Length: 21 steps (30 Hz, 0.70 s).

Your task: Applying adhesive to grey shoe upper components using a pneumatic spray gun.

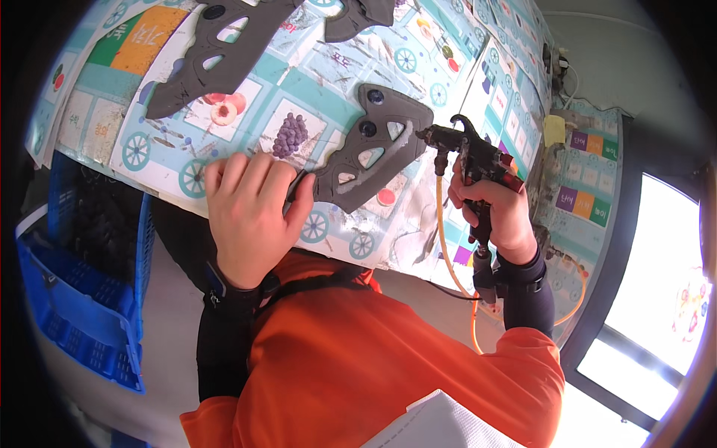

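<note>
My right hand (pixel 502 213) is wrapped round the grip of a black spray gun (pixel 470 153), worn and reddish at its back end. Its nozzle points left at the right edge of a dark grey molded part (pixel 392 153). That part has several cut-out openings, two dark round spots and a pale wet-looking strip along its right side. With thumb and curled fingers, my left hand (pixel 254 209) pinches the lower left end of the same part. A thin yellow hose (pixel 442 231) hangs from the gun.
Fruit-picture sheets cover the table (pixel 246 157). A second dark grey part (pixel 231 56) lies at the far left, another (pixel 358 19) at the far edge. Blue plastic crates (pixel 86 291) stand left below the table. An orange hose (pixel 475 328) loops by my right forearm.
</note>
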Motion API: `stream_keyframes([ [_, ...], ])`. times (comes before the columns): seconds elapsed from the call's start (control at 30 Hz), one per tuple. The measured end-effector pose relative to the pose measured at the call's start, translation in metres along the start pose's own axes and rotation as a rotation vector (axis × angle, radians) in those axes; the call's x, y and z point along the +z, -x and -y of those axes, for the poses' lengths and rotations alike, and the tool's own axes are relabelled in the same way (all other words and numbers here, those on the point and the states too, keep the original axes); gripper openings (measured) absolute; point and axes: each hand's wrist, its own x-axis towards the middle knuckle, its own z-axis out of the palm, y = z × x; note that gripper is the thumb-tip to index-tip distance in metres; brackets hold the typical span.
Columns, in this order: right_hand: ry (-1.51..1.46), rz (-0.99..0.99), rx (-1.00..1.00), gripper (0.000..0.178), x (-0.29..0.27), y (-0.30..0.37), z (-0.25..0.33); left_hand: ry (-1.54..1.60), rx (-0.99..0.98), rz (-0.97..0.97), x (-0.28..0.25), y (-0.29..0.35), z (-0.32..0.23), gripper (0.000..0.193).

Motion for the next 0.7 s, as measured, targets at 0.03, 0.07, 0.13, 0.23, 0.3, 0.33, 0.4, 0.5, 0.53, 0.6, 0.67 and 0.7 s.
stream_keyframes([
  [0.03, 0.013, -0.052, 0.035, 0.022, 0.001, -0.001, 0.001, 0.003, 0.011, 0.007, 0.000, 0.000, 0.000, 0.022],
  [0.07, -0.005, 0.001, -0.006, 0.022, 0.002, -0.002, 0.002, 0.001, -0.006, -0.001, 0.000, 0.000, 0.000, 0.022],
  [0.13, 0.023, -0.028, 0.025, 0.021, 0.003, -0.003, 0.005, 0.003, 0.013, -0.004, 0.001, 0.000, 0.000, 0.022],
  [0.23, 0.001, 0.005, 0.026, 0.021, 0.007, -0.006, 0.007, 0.013, 0.013, 0.001, 0.001, 0.000, 0.001, 0.022],
  [0.3, -0.018, 0.067, -0.024, 0.021, 0.009, -0.007, 0.007, 0.010, -0.005, -0.001, 0.001, 0.000, 0.001, 0.022],
  [0.33, -0.012, 0.039, -0.014, 0.021, 0.011, -0.008, 0.006, 0.011, 0.012, 0.000, 0.001, 0.000, 0.002, 0.022],
  [0.4, -0.012, 0.091, -0.034, 0.021, 0.012, -0.009, 0.006, 0.007, -0.005, -0.007, 0.001, 0.001, 0.002, 0.022],
  [0.5, -0.030, 0.134, -0.017, 0.022, 0.013, -0.008, 0.005, 0.007, -0.001, -0.009, 0.001, 0.001, 0.002, 0.022],
  [0.53, -0.029, 0.098, 0.039, 0.023, 0.013, -0.007, 0.005, 0.013, 0.021, -0.008, 0.001, 0.001, 0.003, 0.022],
  [0.6, -0.047, 0.150, 0.016, 0.024, 0.013, -0.004, 0.003, 0.009, 0.004, -0.016, 0.002, 0.002, 0.003, 0.022],
  [0.67, -0.033, 0.140, 0.039, 0.024, 0.012, 0.001, 0.001, 0.012, 0.007, -0.024, 0.003, 0.002, 0.003, 0.022],
  [0.7, -0.001, 0.123, 0.031, 0.021, 0.012, 0.003, 0.000, 0.009, 0.010, -0.024, 0.003, 0.002, 0.004, 0.022],
])
